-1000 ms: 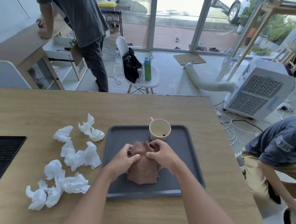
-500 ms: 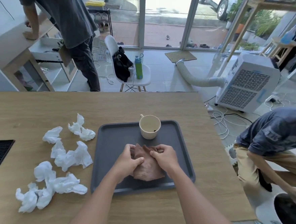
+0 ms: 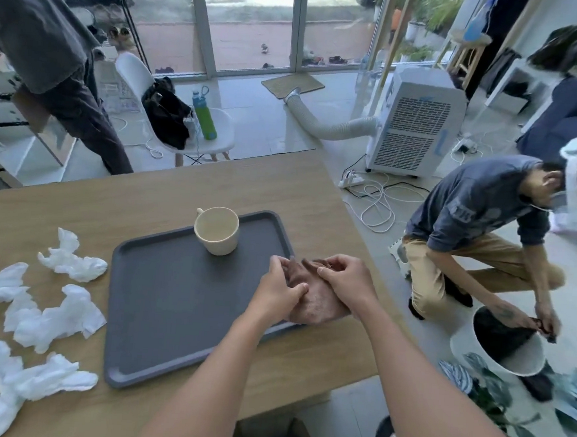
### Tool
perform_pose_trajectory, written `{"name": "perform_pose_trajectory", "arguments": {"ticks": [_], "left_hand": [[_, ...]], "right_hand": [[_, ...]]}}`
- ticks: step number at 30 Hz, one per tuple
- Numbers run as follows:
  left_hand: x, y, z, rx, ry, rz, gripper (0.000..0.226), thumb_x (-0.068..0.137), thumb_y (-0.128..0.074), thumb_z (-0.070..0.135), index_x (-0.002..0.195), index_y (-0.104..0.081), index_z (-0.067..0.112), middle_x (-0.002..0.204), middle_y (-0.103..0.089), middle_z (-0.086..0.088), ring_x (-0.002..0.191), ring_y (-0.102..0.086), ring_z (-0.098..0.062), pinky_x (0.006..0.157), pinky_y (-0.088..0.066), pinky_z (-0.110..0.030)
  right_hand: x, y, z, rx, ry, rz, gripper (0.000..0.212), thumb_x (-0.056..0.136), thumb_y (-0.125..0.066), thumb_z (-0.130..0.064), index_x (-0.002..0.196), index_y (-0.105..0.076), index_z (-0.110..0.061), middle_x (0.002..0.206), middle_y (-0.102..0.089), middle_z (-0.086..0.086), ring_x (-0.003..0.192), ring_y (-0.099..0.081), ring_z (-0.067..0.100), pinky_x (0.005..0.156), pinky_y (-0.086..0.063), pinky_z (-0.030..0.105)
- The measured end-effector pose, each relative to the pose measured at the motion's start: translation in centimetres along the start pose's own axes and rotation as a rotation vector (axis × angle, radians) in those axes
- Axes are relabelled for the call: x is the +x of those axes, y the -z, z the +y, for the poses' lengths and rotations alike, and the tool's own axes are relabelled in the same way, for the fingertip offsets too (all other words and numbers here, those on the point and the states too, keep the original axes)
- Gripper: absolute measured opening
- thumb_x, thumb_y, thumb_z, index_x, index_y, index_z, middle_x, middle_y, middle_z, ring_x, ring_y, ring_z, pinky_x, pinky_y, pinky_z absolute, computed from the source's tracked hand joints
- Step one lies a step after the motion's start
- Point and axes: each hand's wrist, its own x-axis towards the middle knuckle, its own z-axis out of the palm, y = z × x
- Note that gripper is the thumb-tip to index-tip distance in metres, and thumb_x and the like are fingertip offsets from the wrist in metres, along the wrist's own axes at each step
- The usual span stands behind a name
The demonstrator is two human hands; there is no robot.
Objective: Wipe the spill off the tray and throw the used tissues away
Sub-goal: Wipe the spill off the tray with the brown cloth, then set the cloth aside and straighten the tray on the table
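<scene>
A dark grey tray [image 3: 172,299] lies on the wooden table [image 3: 76,210] with a cream mug [image 3: 216,231] standing at its far edge. My left hand [image 3: 277,291] and my right hand [image 3: 345,283] both grip a wad of brown, soaked tissue [image 3: 312,302] at the tray's right edge. The tray's surface looks dry and bare apart from the mug. Several crumpled white tissues [image 3: 51,321] lie on the table left of the tray.
A white bin [image 3: 500,349] with a dark liner stands on the floor to the right; a crouching person [image 3: 478,224] has hands on it. Another person [image 3: 52,58] stands beyond the table. A white chair [image 3: 184,122], an air cooler [image 3: 416,125] and cables lie behind.
Both hands have carried the brown tissue wad from the tray's middle to its right edge. The view has turned right, bringing the bin and the crouching person into sight.
</scene>
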Motion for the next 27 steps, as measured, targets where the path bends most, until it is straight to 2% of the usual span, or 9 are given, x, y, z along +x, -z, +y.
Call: {"name": "perform_pose_trajectory", "arguments": {"ticks": [4, 7, 13, 18, 21, 24, 27], "left_hand": [[0.1, -3.9, 1.9, 0.106, -0.031, -0.041, 0.040, 0.082, -0.067, 0.023, 0.108, -0.038, 0.018, 0.107, -0.059, -0.002, 0.096, -0.058, -0.018, 0.076, -0.045, -0.028], [-0.1, -6.0, 2.6, 0.192, -0.053, -0.066, 0.036, 0.082, -0.064, 0.020, 0.105, -0.036, 0.016, 0.106, -0.057, -0.006, 0.098, -0.057, -0.023, 0.074, -0.045, -0.030], [-0.1, -8.1, 3.2, 0.371, -0.044, -0.045, 0.040, 0.083, -0.064, 0.020, 0.107, -0.034, 0.013, 0.118, -0.053, -0.014, 0.105, -0.057, -0.034, 0.086, -0.048, -0.039], [-0.4, -8.6, 3.4, 0.481, -0.065, -0.001, 0.045, 0.082, -0.067, 0.026, 0.109, -0.034, 0.013, 0.120, -0.051, -0.013, 0.106, -0.056, -0.038, 0.085, -0.048, -0.043], [-0.4, -8.1, 3.2, 0.492, -0.105, 0.029, 0.042, 0.082, -0.066, 0.027, 0.107, -0.035, 0.015, 0.115, -0.052, -0.010, 0.103, -0.056, -0.038, 0.083, -0.047, -0.043], [-0.4, -7.1, 2.4, 0.470, -0.165, 0.047, 0.037, 0.083, -0.064, 0.029, 0.108, -0.039, 0.017, 0.110, -0.052, -0.006, 0.098, -0.058, -0.034, 0.082, -0.048, -0.043], [-0.5, -5.7, 1.6, 0.432, -0.222, 0.079, 0.034, 0.086, -0.061, 0.030, 0.113, -0.044, 0.019, 0.107, -0.054, -0.002, 0.093, -0.058, -0.026, 0.082, -0.049, -0.040]], "right_hand": [[0.2, 3.5, 1.9, -0.077, -0.023, 0.021, 0.007, 0.079, -0.076, -0.018, 0.086, -0.074, -0.019, 0.081, -0.071, -0.009, 0.076, -0.064, 0.006, 0.062, -0.043, 0.009], [0.3, 5.0, 3.4, -0.111, -0.047, 0.007, 0.008, 0.079, -0.076, -0.018, 0.084, -0.073, -0.023, 0.082, -0.072, -0.008, 0.082, -0.065, 0.009, 0.067, -0.042, 0.017], [0.5, 5.4, 4.8, -0.160, -0.009, 0.020, 0.011, 0.079, -0.075, -0.019, 0.090, -0.075, -0.019, 0.084, -0.072, -0.005, 0.081, -0.064, 0.008, 0.070, -0.042, 0.018], [0.6, 5.3, 5.2, -0.243, 0.042, 0.045, 0.012, 0.079, -0.072, -0.019, 0.090, -0.075, -0.020, 0.087, -0.073, -0.004, 0.082, -0.064, 0.011, 0.073, -0.043, 0.019], [0.6, 5.1, 5.2, -0.370, 0.088, 0.074, 0.015, 0.080, -0.069, -0.025, 0.094, -0.074, -0.024, 0.092, -0.072, -0.005, 0.088, -0.066, 0.018, 0.073, -0.048, 0.025], [0.4, 4.8, 5.1, -0.567, 0.122, 0.139, 0.017, 0.083, -0.065, -0.035, 0.097, -0.071, -0.028, 0.099, -0.067, -0.003, 0.099, -0.057, 0.025, 0.076, -0.049, 0.033], [0.3, 4.3, 5.3, -0.689, 0.159, 0.207, 0.023, 0.081, -0.065, -0.037, 0.097, -0.070, -0.021, 0.103, -0.062, 0.006, 0.102, -0.048, 0.029, 0.083, -0.048, 0.039]]}}
